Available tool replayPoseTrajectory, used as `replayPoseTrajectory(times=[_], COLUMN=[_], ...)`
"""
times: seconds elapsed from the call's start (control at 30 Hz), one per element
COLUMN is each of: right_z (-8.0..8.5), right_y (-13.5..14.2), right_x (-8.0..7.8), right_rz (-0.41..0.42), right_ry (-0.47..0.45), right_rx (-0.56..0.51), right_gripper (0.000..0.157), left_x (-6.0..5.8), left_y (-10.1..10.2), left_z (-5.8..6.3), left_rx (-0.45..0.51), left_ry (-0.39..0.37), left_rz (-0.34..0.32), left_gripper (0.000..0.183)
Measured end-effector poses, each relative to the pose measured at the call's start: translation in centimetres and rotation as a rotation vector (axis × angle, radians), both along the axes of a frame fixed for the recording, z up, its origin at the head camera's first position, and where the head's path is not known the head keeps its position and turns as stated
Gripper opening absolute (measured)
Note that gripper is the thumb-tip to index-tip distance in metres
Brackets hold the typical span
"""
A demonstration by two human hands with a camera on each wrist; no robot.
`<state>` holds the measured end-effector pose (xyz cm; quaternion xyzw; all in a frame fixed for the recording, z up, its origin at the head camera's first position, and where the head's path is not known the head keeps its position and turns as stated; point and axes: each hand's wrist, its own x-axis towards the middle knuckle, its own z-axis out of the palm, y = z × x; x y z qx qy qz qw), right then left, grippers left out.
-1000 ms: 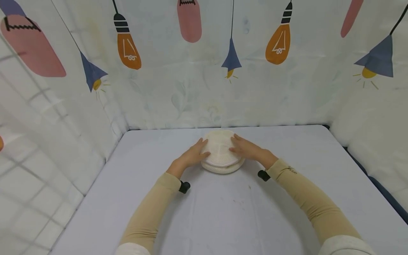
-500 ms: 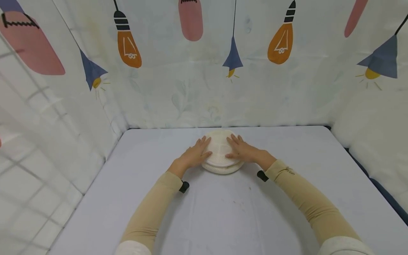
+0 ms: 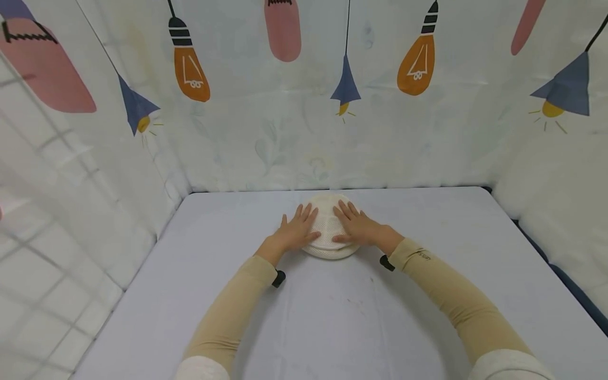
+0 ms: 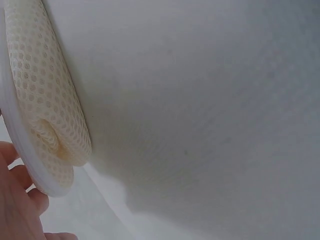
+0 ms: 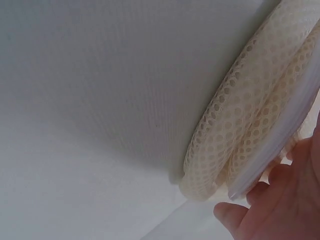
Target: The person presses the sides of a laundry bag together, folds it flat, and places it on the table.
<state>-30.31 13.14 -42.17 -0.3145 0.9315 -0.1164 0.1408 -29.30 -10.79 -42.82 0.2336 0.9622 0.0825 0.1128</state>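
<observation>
A round cream mesh bag [image 3: 326, 224], flattened and edged with pale trim, lies at the far middle of the table. My left hand [image 3: 295, 231] rests on its left side, fingers spread and straight. On the opposite side my right hand [image 3: 360, 228] lies the same way, thumb pointing inward. From the left wrist, the honeycomb mesh of the bag [image 4: 45, 85] shows a puckered fold under the trim, with the left hand [image 4: 20, 200] at the trim's edge. The right wrist view shows thick stacked layers of the bag [image 5: 230, 125] beside the right hand [image 5: 282, 200].
A white cloth covers the table [image 3: 328, 316]; a few small specks mark it in front of the bag. Right behind the table's far edge hangs a white curtain [image 3: 237, 142] printed with lamps and bulbs. More fabric closes in both sides.
Both hands have slid inward over the bag and come nearer each other. Their fingers are more spread and lie flatter on top. The bag stays in about the same place.
</observation>
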Motion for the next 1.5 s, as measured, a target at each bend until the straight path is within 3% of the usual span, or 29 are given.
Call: replayPoseTrajectory(times=[0.3, 0.7, 0.93, 1.2, 1.5], right_z=[-0.5, -0.8, -0.6, -0.9, -1.1], right_y=[0.1, -0.3, -0.6, -0.4, -0.4], right_x=[-0.3, -0.9, -0.4, -0.5, -0.3], right_rz=[0.005, 0.0, -0.022, -0.025, -0.016], right_ry=[-0.033, -0.022, -0.066, -0.073, -0.082], right_rx=[0.005, 0.049, 0.04, 0.051, 0.089], right_gripper=[0.093, 0.093, 0.09, 0.09, 0.089], left_x=[0.3, 0.7, 0.9, 1.1, 1.0], left_y=[0.5, 1.4, 1.9, 2.4, 2.5], left_z=[-0.2, 0.7, 0.1, 0.3, -0.3], left_rx=[-0.024, -0.056, -0.114, -0.125, -0.148], left_ry=[-0.001, -0.051, -0.046, -0.054, -0.053], left_rz=[-0.003, 0.033, 0.053, 0.076, 0.083], left_gripper=[0.077, 0.076, 0.075, 0.076, 0.076])
